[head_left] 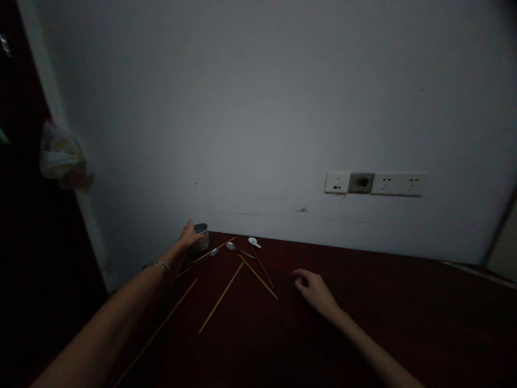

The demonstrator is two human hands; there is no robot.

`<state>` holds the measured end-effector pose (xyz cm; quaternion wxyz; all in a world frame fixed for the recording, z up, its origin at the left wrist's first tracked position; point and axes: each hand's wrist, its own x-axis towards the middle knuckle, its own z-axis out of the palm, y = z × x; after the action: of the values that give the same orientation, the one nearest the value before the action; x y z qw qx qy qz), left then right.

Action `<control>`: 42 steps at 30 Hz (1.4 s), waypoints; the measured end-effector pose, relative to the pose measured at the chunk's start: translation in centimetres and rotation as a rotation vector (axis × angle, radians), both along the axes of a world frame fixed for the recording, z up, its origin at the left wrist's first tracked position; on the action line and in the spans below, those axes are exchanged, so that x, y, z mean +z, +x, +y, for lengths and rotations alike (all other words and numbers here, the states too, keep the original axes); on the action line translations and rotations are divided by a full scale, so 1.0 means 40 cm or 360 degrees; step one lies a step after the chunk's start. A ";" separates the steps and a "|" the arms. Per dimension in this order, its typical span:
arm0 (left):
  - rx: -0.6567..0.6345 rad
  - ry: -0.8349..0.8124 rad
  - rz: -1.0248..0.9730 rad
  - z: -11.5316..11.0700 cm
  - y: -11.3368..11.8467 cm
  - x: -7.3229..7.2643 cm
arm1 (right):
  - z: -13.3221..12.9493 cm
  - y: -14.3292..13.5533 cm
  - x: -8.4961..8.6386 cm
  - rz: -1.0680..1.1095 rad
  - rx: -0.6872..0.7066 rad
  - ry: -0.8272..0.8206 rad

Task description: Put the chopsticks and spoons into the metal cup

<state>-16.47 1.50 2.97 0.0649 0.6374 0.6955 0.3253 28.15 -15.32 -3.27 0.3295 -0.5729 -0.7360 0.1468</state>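
My left hand (190,236) reaches to the back of the dark red table (343,334) and grips a grey metal cup (202,243) by its left side, the thumb across its front. Around the cup lie two metal spoons (231,246), a white soup spoon (254,242) and several chopsticks (221,297), scattered at different angles. My right hand (313,289) is over the table to the right of the chopsticks, fingers loosely bent and apart, holding nothing visible. Part of the cup is hidden behind my left hand.
A pale wall (258,134) rises behind the table, with a row of sockets (398,184) at the right. At the left, a plastic bag (62,153) hangs beside a dark door (24,215). The room is dim.
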 end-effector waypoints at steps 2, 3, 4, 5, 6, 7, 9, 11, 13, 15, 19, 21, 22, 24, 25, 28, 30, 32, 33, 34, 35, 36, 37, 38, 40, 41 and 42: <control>0.0087 0.0028 0.0017 0.011 0.009 -0.008 | -0.023 -0.092 0.033 -0.0141 0.0162 0.0031; 0.0111 0.0036 0.0028 0.015 0.012 -0.011 | -0.034 -0.143 0.047 -0.0223 0.0266 0.0034; 0.0098 0.0032 0.0042 0.018 0.013 -0.014 | -0.045 -0.195 0.058 -0.0294 0.0380 0.0046; 0.0081 0.0032 0.0055 0.019 0.014 -0.016 | -0.053 -0.245 0.067 -0.0374 0.0477 0.0058; 0.0065 0.0033 0.0065 0.020 0.014 -0.017 | -0.058 -0.292 0.072 -0.0447 0.0559 0.0068; 0.0054 0.0033 0.0073 0.020 0.014 -0.017 | -0.059 -0.334 0.074 -0.0503 0.0602 0.0086; 0.0055 0.0035 0.0082 0.019 0.013 -0.018 | -0.053 -0.404 0.068 -0.0551 0.0630 0.0089; 0.0046 0.0048 0.0079 0.018 0.011 -0.019 | -0.038 -0.452 0.055 -0.0575 0.0567 0.0046; 0.0003 0.0065 0.0071 0.018 0.007 -0.022 | -0.020 -0.481 0.042 -0.0589 0.0490 0.0026; -0.0050 0.0065 0.0066 0.017 0.003 -0.025 | -0.003 -0.490 0.035 -0.0587 0.0435 0.0048; -0.0042 -0.0004 0.0105 -0.007 0.014 -0.008 | 0.044 -0.456 0.042 -0.0582 0.0352 0.0102; 0.0082 0.0010 0.0197 -0.039 0.041 0.017 | 0.078 -0.423 0.052 -0.0599 0.0279 0.0109; 0.0180 0.0092 0.0260 -0.059 0.060 0.031 | 0.096 -0.406 0.057 -0.0613 0.0240 0.0105; 0.0141 0.0353 0.0440 -0.105 0.101 0.053 | 0.130 -0.375 0.062 -0.0641 0.0197 0.0110; -0.0013 0.0366 0.0564 -0.127 0.121 0.059 | 0.145 -0.362 0.062 -0.0659 0.0186 0.0102; -0.0453 -0.0107 0.1027 -0.180 0.167 0.041 | 0.172 -0.335 0.053 -0.0709 0.0146 0.0056; -0.0426 -0.0485 0.1237 -0.198 0.182 0.010 | 0.175 -0.325 0.043 -0.0737 0.0118 0.0006; -0.0346 -0.0675 0.1320 -0.204 0.189 -0.023 | 0.171 -0.319 0.035 -0.0753 0.0106 -0.0030; -0.0330 -0.0697 0.1321 -0.204 0.190 -0.036 | 0.168 -0.316 0.033 -0.0756 0.0105 -0.0036; -0.0317 -0.0693 0.1307 -0.204 0.191 -0.046 | 0.164 -0.313 0.032 -0.0756 0.0105 -0.0033; -0.0305 -0.0675 0.1286 -0.204 0.192 -0.053 | 0.160 -0.310 0.031 -0.0755 0.0104 -0.0027; -0.0290 -0.0659 0.1267 -0.203 0.192 -0.056 | 0.156 -0.307 0.031 -0.0756 0.0104 -0.0026; -0.0269 -0.0646 0.1251 -0.203 0.192 -0.058 | 0.153 -0.304 0.032 -0.0755 0.0106 -0.0028; -0.0245 -0.0635 0.1239 -0.203 0.191 -0.058 | 0.150 -0.301 0.032 -0.0752 0.0109 -0.0033; -0.0194 -0.0622 0.1219 -0.202 0.187 -0.056 | 0.145 -0.296 0.032 -0.0746 0.0115 -0.0054; -0.0170 -0.0619 0.1202 -0.201 0.184 -0.056 | 0.143 -0.294 0.032 -0.0743 0.0115 -0.0068; -0.0149 -0.0621 0.1184 -0.199 0.180 -0.056 | 0.141 -0.292 0.031 -0.0741 0.0118 -0.0077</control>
<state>-9.29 -6.46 0.73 -0.0564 0.7180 0.6904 -0.0679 16.49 -9.67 -2.03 0.1314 -0.5716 -0.8089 0.0404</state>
